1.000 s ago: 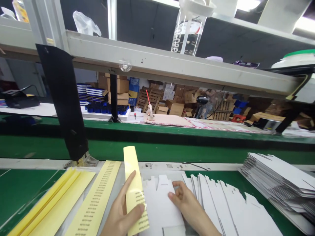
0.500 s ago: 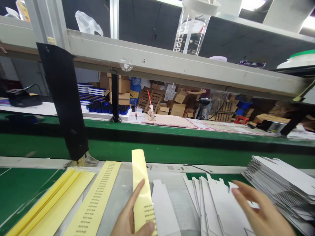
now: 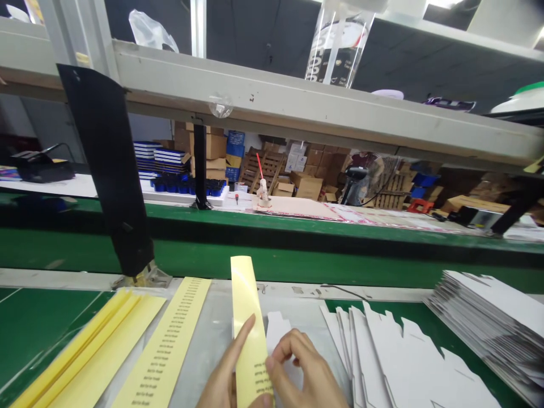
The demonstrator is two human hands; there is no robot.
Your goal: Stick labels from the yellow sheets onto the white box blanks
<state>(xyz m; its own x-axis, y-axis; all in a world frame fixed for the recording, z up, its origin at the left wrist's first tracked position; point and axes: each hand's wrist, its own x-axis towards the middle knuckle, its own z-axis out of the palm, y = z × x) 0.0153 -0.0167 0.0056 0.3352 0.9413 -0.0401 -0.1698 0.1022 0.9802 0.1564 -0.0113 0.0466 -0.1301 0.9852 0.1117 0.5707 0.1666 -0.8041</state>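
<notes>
My left hand [image 3: 227, 368] is closed round a yellow strip of printed labels [image 3: 246, 311], thumb in front, the strip standing up and its top bare of print. My right hand [image 3: 304, 368] pinches at the strip's right edge, beside the lowest printed lines; the fingertips hide the label there. Behind the hands a white flat carton [image 3: 277, 326] lies partly covered on the grey surface. Another yellow label strip [image 3: 164, 345], full of small print rows, lies to the left. To the right, several white flat cartons [image 3: 408, 357] overlap in a fan.
Folded yellow sheets [image 3: 97, 345] lie at the far left. A tall stack of white flat cartons [image 3: 497, 323] stands at the right. Behind runs a green ledge [image 3: 289, 258], with a black-wrapped post [image 3: 110, 170] at left and a grey shelf beam [image 3: 272, 99] overhead.
My right hand has moved left from the fanned white cartons to the right edge of the label strip. My left hand still holds the strip, nearly in the same place.
</notes>
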